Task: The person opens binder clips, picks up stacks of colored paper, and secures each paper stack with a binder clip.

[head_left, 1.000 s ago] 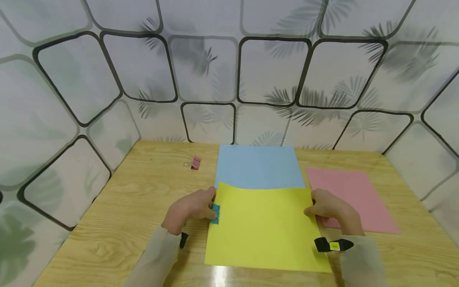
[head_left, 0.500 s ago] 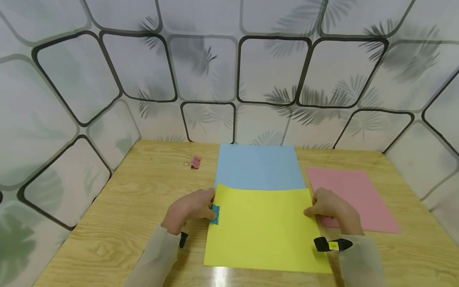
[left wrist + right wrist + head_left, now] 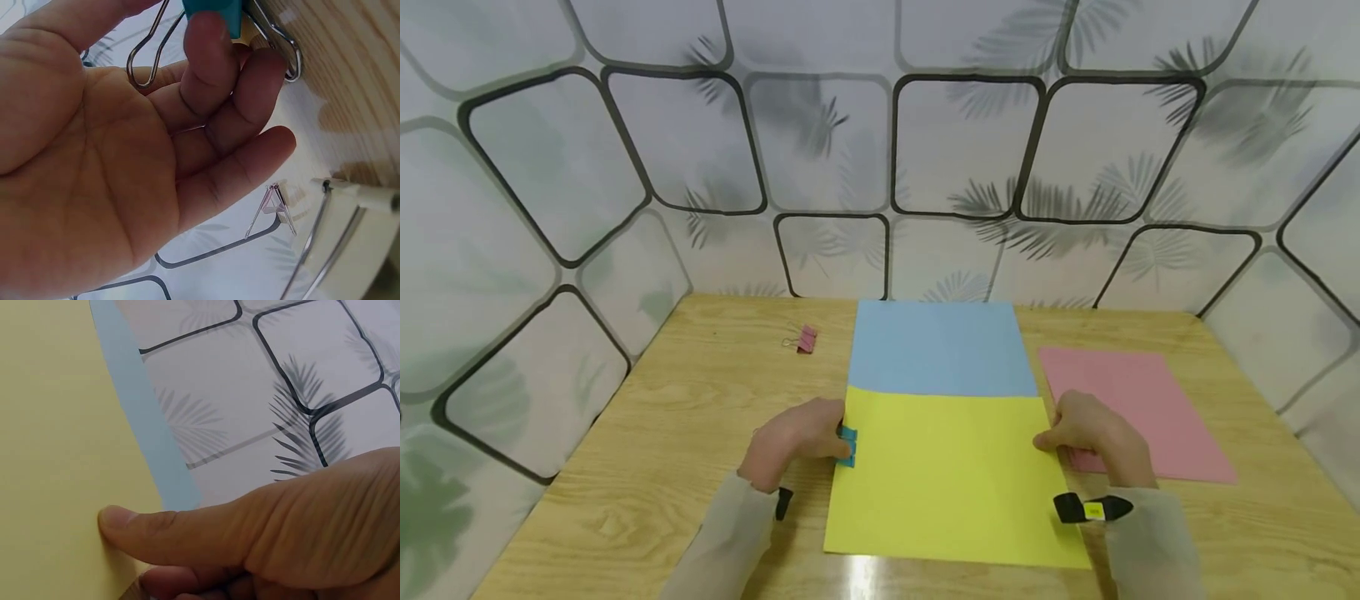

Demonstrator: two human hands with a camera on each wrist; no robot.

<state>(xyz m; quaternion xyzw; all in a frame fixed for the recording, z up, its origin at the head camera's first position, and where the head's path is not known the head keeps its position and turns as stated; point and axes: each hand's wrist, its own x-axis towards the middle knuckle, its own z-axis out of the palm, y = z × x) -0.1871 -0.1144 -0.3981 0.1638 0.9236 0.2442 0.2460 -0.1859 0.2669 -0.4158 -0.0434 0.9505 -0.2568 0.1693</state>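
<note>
- Lower middle of the frame: the yellow sheet [image 3: 951, 479], spread between both hands. The step in hand looks like squaring and clipping it. The next move seems to call for a steady edge while the teal clip [image 3: 848, 448] is settled.
- The sheet looks plain, smooth and nearly flat, its near edge slightly slanted, its corners uncreased.
- Left of it, the left hand [image 3: 797, 440] grips the teal clip, thumb on top, other fingers curled beneath. The clip sits at the sheet's left edge; how deep it bites, I cannot tell.
- Right of it, the right hand [image 3: 1093, 433] pinches the sheet's right edge, thumb on top.
- Lower right of the left wrist view: a cream clip [image 3: 362, 234], near the left hand.
- Right of the frame: the pink sheet [image 3: 1142, 408], partly behind the right hand.
- Above the yellow: the blue sheet [image 3: 942, 348]; its extent beneath is hidden.
- Farther, left of centre: a pink clip [image 3: 807, 339] on the table [image 3: 655, 450].
</note>
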